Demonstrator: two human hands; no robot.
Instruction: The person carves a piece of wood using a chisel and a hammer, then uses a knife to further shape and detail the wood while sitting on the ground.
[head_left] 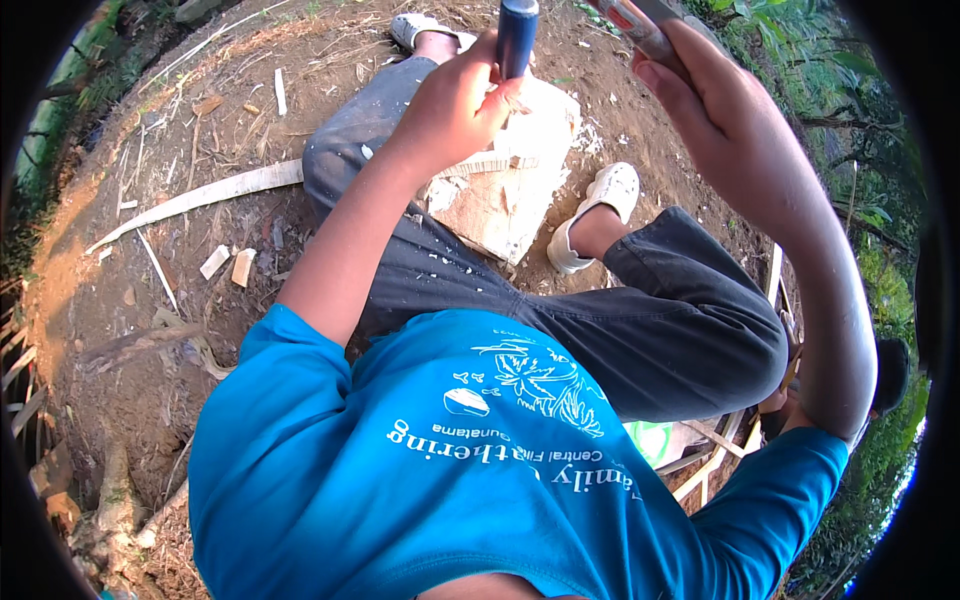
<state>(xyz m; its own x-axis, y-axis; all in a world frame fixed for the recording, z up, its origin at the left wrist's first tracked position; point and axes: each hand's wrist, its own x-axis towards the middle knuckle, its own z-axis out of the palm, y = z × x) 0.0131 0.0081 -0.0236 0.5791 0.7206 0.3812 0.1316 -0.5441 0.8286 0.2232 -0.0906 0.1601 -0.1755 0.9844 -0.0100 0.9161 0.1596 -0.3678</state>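
My left hand (462,105) is closed round a chisel-like tool with a round dark blue handle (516,38), held upright; its lower end is hidden. Below the hand is a pale wooden block (500,215) between my legs. Across the block lies a thin wood strip (225,190) with a row of notches; it runs out to the left, partly covered by my leg and forearm. Raised at the upper right, my right hand (715,105) grips a tool with a worn grey and reddish handle (640,30). The top edge cuts off that tool's far end.
Wood chips (242,267) and slivers lie over the brown dirt at the left. My light clog (610,195) stands close to the block's right side. Cut wood strips (715,465) and a person's dark cap (890,378) show at the right. Green plants (850,90) border the upper right.
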